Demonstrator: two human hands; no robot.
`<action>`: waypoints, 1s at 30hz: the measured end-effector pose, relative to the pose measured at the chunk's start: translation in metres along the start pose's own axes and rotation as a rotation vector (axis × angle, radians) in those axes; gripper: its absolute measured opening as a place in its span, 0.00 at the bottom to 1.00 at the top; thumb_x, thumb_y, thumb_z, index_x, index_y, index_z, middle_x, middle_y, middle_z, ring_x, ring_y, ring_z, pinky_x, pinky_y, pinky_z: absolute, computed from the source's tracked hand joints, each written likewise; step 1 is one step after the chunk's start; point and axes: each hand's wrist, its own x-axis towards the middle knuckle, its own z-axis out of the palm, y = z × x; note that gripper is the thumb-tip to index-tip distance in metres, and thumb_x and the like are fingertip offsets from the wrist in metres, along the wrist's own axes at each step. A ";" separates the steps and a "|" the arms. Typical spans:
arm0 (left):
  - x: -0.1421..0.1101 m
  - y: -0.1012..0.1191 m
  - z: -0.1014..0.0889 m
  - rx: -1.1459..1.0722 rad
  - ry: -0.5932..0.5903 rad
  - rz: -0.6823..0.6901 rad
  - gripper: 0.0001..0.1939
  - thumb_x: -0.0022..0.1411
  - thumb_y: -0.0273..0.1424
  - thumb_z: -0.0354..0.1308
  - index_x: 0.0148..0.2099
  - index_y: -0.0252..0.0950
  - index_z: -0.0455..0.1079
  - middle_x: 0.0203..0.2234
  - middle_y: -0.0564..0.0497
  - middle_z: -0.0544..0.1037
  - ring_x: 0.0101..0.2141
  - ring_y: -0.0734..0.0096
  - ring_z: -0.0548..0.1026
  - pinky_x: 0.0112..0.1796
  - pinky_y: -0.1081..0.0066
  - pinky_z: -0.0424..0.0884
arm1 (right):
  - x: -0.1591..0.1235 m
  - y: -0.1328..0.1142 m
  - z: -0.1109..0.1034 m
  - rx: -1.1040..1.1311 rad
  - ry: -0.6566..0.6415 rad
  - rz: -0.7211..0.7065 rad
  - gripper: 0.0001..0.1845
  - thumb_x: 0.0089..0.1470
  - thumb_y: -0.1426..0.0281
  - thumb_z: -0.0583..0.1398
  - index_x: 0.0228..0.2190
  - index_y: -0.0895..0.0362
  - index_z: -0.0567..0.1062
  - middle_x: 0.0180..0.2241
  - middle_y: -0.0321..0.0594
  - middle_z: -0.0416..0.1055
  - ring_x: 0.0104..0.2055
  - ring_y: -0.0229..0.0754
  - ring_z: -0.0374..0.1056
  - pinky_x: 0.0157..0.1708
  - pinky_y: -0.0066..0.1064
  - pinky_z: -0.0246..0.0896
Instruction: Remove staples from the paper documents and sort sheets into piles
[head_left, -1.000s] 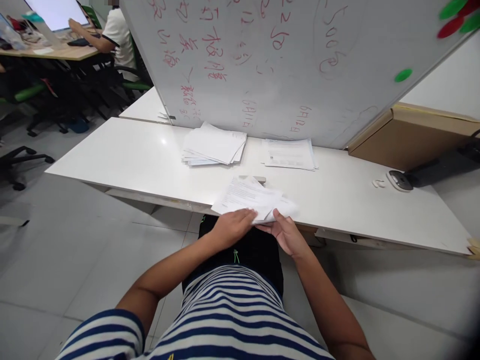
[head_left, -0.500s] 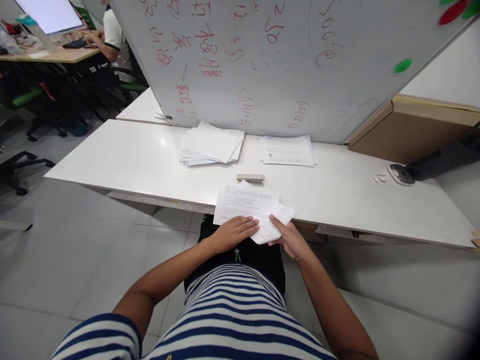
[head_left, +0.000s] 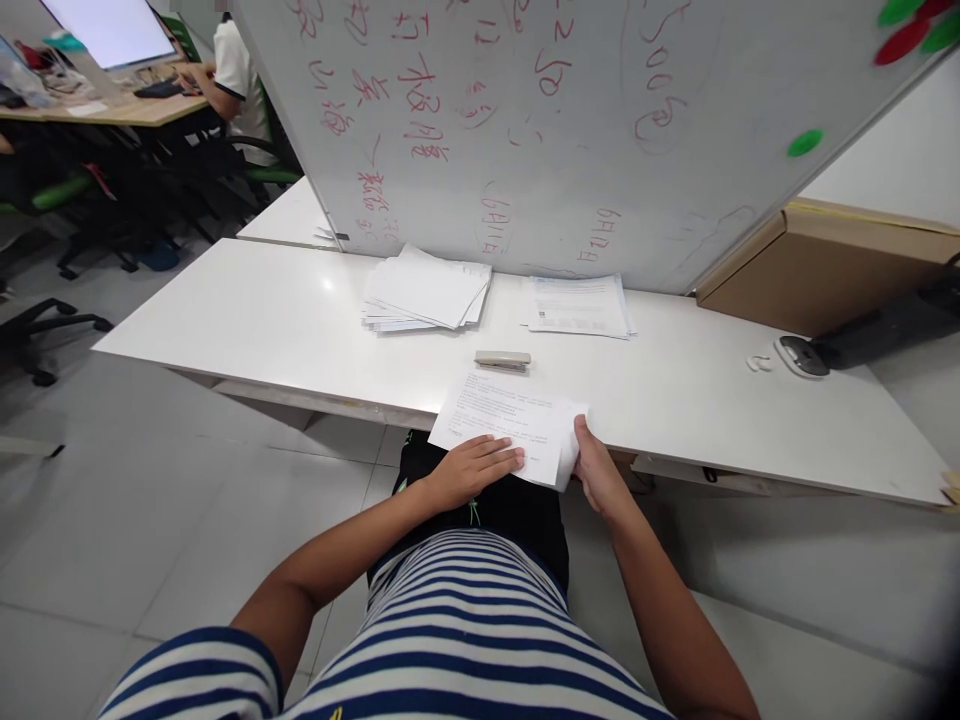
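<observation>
Printed paper sheets [head_left: 499,415] lie at the desk's front edge, partly hanging over it above my lap. My left hand [head_left: 474,470] rests flat on their lower edge with fingers stretched out. At their right end my right hand [head_left: 595,465] grips the sheets, thumb on top and the other fingers mostly hidden underneath. A beige stapler [head_left: 502,360] lies on the desk just beyond the sheets, touched by neither hand.
On the white desk [head_left: 262,320] a thick, uneven paper stack [head_left: 427,285] sits at back left, a neater stack [head_left: 576,305] right of it. Behind stands a whiteboard [head_left: 525,130]. To the right are a cardboard box [head_left: 817,270] and a computer mouse [head_left: 801,357]. Another person [head_left: 240,85] sits far left.
The right-hand sheets, folded up and askew before, now lie flatter and more in line with the rest. My right hand has shifted slightly right. My left hand stays on the paper.
</observation>
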 end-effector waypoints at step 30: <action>0.090 -0.175 -0.084 0.276 -0.072 -0.834 0.29 0.67 0.44 0.48 0.64 0.35 0.61 0.66 0.43 0.58 0.66 0.50 0.51 0.61 0.52 0.54 | -0.010 0.038 -0.015 -0.051 0.232 -0.058 0.24 0.47 0.60 0.66 0.44 0.60 0.78 0.49 0.50 0.76 0.52 0.57 0.71 0.56 0.48 0.64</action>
